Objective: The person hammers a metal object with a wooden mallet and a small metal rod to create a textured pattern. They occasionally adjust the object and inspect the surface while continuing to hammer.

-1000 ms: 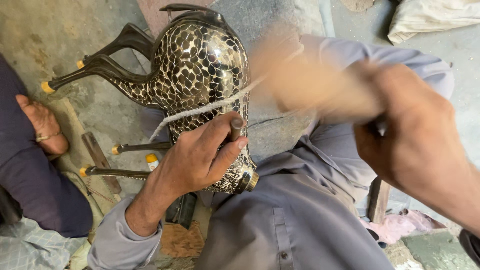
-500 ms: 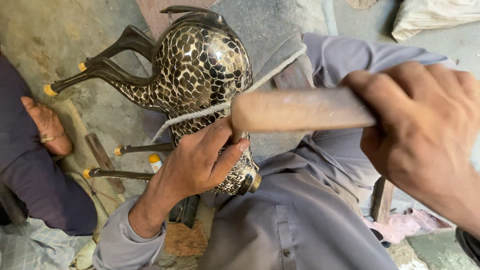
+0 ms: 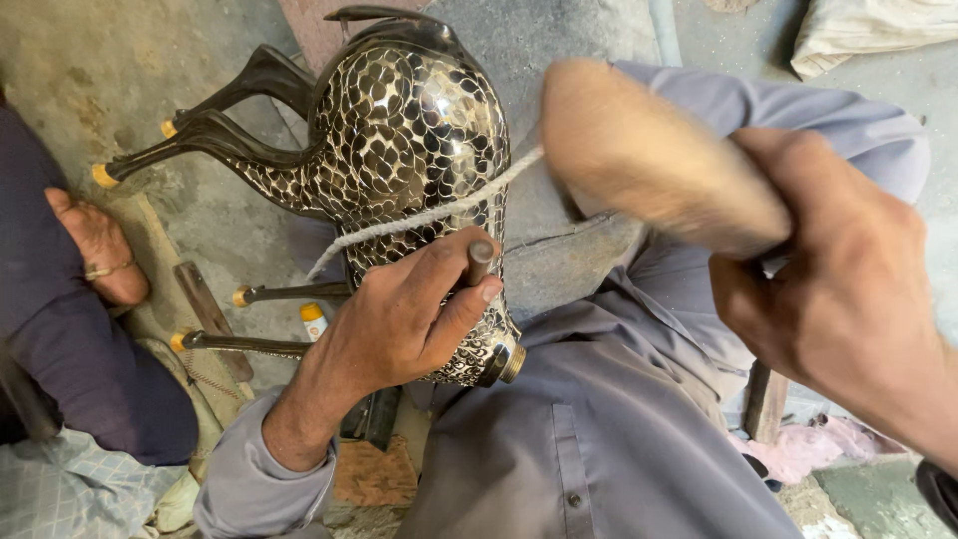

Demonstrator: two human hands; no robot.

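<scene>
A dark metal animal figure (image 3: pixel 399 130) with a shiny scale pattern lies across my lap, legs pointing left. A white cord (image 3: pixel 429 215) runs over its body. My left hand (image 3: pixel 404 314) rests on the figure and grips a small metal punch (image 3: pixel 480 262) upright against its surface. My right hand (image 3: pixel 848 289) holds a wooden mallet (image 3: pixel 649 155), blurred, raised above and to the right of the punch.
Another person's foot (image 3: pixel 95 250) with a toe ring and a dark trouser leg (image 3: pixel 80 369) are at the left. A wooden stick (image 3: pixel 210 314) lies on the concrete floor. A white cloth (image 3: pixel 868 30) is at the top right, pink cloth (image 3: pixel 798 454) at the lower right.
The mallet was down on the punch half a second ago; now it is lifted up and away to the right. My left hand and the figure have kept still.
</scene>
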